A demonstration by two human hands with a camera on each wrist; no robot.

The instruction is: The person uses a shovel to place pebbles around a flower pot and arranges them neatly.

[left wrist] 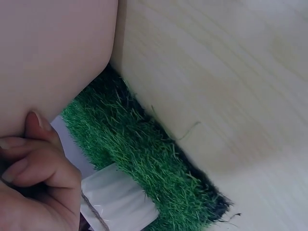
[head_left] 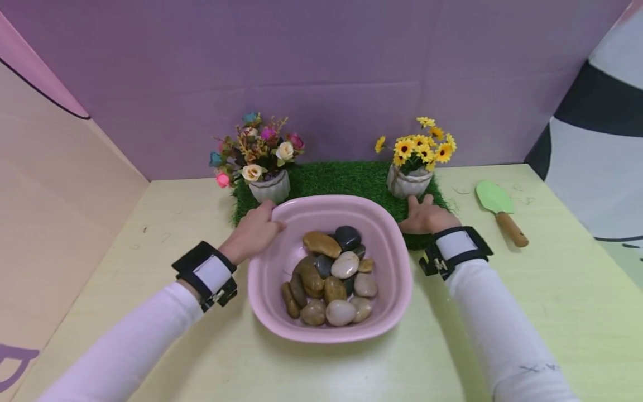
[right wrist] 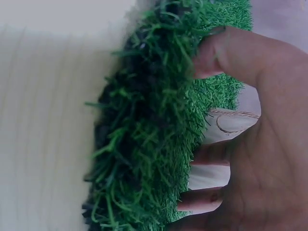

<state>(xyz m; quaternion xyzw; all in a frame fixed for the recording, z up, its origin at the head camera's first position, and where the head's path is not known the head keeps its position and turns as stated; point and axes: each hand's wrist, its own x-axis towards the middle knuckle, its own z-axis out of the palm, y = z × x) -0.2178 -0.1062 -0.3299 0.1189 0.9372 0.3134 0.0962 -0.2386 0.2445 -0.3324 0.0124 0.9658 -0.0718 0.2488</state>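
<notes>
A pink plastic basin (head_left: 329, 334) holds several smooth stones (head_left: 345, 265) in brown, white and black. My left hand (head_left: 253, 231) grips its far left rim, fingers curled in the left wrist view close against the basin's side (left wrist: 53, 53). Behind the basin lies an artificial grass mat (head_left: 341, 177), partly hidden by it. On the mat's right part rests my right hand (head_left: 426, 216), its fingers spread and touching the grass (right wrist: 149, 144), just in front of a white pot of yellow flowers (head_left: 409, 181).
At the mat's left stands a white pot (head_left: 271, 187) with multicoloured flowers. A green trowel with a wooden handle (head_left: 511, 229) lies on the table (head_left: 552, 312) at the right. A purple backdrop (head_left: 341, 56) rises behind.
</notes>
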